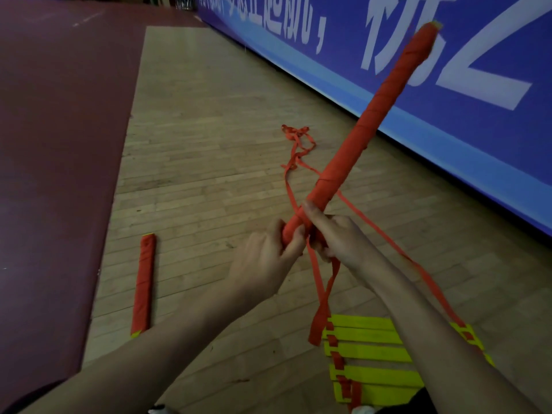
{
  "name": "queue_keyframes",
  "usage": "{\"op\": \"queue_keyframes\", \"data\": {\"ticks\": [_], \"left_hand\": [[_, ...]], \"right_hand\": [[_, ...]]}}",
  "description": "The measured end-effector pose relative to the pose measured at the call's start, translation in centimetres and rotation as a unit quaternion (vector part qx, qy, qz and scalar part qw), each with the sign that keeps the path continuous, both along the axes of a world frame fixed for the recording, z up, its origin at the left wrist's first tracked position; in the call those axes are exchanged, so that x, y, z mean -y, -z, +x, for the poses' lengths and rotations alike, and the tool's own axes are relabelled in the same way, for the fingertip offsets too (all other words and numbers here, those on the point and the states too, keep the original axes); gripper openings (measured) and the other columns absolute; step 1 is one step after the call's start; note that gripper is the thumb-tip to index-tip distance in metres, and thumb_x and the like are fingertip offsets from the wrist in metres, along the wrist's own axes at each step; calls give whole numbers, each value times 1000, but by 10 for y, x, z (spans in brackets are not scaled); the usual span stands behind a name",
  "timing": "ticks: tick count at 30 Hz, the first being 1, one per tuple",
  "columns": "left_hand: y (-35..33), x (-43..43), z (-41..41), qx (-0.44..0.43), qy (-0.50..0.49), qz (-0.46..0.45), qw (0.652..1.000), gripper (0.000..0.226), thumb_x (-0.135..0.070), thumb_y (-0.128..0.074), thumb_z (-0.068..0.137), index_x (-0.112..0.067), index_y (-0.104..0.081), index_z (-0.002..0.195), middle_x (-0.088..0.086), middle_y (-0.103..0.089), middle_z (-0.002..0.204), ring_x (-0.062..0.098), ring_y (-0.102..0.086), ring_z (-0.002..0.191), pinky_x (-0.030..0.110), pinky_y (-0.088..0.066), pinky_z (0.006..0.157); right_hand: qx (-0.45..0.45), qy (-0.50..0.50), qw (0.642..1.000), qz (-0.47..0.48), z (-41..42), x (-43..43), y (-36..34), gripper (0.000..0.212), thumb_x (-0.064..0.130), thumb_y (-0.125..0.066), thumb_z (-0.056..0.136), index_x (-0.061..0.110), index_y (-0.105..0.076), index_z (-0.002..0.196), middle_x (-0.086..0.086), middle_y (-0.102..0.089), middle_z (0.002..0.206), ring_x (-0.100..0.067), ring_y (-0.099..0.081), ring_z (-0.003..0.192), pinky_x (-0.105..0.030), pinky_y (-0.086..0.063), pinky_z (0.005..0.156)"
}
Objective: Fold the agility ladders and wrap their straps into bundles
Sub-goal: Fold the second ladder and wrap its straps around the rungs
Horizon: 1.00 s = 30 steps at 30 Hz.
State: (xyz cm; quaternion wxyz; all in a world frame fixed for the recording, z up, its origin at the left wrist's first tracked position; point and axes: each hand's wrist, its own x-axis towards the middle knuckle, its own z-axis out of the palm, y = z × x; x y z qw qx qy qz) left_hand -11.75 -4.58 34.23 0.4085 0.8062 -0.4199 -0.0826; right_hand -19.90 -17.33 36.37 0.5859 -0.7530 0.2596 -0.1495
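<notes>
Red-wrapped ladder bundle (360,137) held up off the floor in mid-scene, slanting from its near end at the hands up toward the far right, with a sliver of yellow at the far tip. Left grip (265,258) closed round that near end, fingers curled over the wrapping. Right grip (337,237) just beside it, thumb laid along the bundle, fingers curled on a red strap (318,294) right under it. Below, that strap hanging in a loop down to stacked yellow rungs (367,351) on the near right floor, partly hidden behind the right forearm. More loose strap trailing away over the wooden floor (209,162) to a tangled heap (298,138) farther off, left of the bundle's middle. At near left, well apart, a second bundle (144,282) lying flat, wrapped in red, yellow at both ends, beside the edge of a maroon mat (53,144). Along the far right, a blue banner (448,121) with large white characters.
</notes>
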Motion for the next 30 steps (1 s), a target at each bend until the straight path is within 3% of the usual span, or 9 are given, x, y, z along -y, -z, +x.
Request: {"op": "queue_keyframes", "data": {"ticks": [3, 8, 10, 12, 15, 17, 19, 23, 30], "left_hand": [[2, -2, 0, 74, 4, 9, 997, 46, -58, -32, 89, -17, -49, 100, 2, -63, 88, 24, -61, 79, 46, -49, 70], [-3, -10, 10, 55, 43, 17, 997, 34, -51, -44, 95, -20, -45, 107, -1, -60, 95, 17, -57, 87, 32, -42, 75], [-11, -11, 18, -59, 76, 8, 995, 35, -51, -50, 92, -20, -49, 109, -1, -63, 92, 17, -62, 86, 36, -50, 78], [-21, -11, 24, -218, 110, -1, 970, 41, -53, -57, 86, -20, -53, 111, -1, -67, 89, 10, -66, 77, 30, -52, 70], [-26, -16, 33, -451, 189, 7, 872, 40, -39, -68, 82, -14, -59, 113, 10, -69, 94, 21, -68, 72, 31, -55, 65], [-23, -22, 36, -532, 246, 21, 810, 34, -28, -61, 85, -8, -59, 112, 13, -69, 97, 24, -68, 70, 31, -58, 60], [-17, -25, 36, -548, 275, 15, 790, 30, -24, -60, 87, -7, -58, 111, 11, -67, 93, 20, -65, 65, 30, -57, 56], [-11, -21, 35, -478, 267, -31, 836, 27, -24, -68, 83, -7, -60, 103, 8, -64, 87, 16, -59, 61, 25, -50, 50], [-6, -11, 28, -317, 178, -81, 928, 27, -21, -73, 83, -11, -60, 104, 13, -58, 78, 23, -55, 61, 30, -47, 53]], "right_hand": [[25, 0, 999, 36, 3, 2, 4, 52, 62, -61, 81, 20, -59, 51, 3, -47, 47, -7, -40, 38, -20, -33, 41], [64, -33, 993, 97, 3, 4, 9, 39, 40, -65, 88, 24, -63, 53, 7, -42, 48, -2, -33, 37, -17, -30, 40], [83, -42, 991, 101, 1, 5, 9, 37, 36, -64, 89, 26, -64, 54, 8, -41, 49, -2, -31, 38, -17, -30, 42], [95, -53, 989, 99, -2, 6, 6, 34, 36, -66, 87, 25, -61, 55, 7, -40, 51, -3, -31, 40, -17, -31, 43], [97, -89, 987, 93, -7, 6, 1, 30, 36, -66, 82, 22, -56, 56, 5, -39, 51, -4, -31, 42, -17, -33, 45], [94, -125, 984, 81, -9, 3, -2, 29, 33, -65, 83, 22, -56, 58, 4, -39, 52, -4, -33, 44, -17, -33, 46], [87, -144, 983, 73, -10, 1, -5, 28, 33, -65, 83, 21, -56, 59, 4, -40, 52, -5, -33, 45, -17, -32, 46], [82, -135, 986, 59, -10, 5, -11, 33, 35, -70, 81, 15, -51, 62, 3, -42, 52, -6, -32, 44, -21, -32, 48], [56, -104, 993, 31, -10, 8, -7, 34, 46, -59, 81, 11, -59, 82, 5, -48, 52, -5, -33, 40, -24, -32, 48]]}}
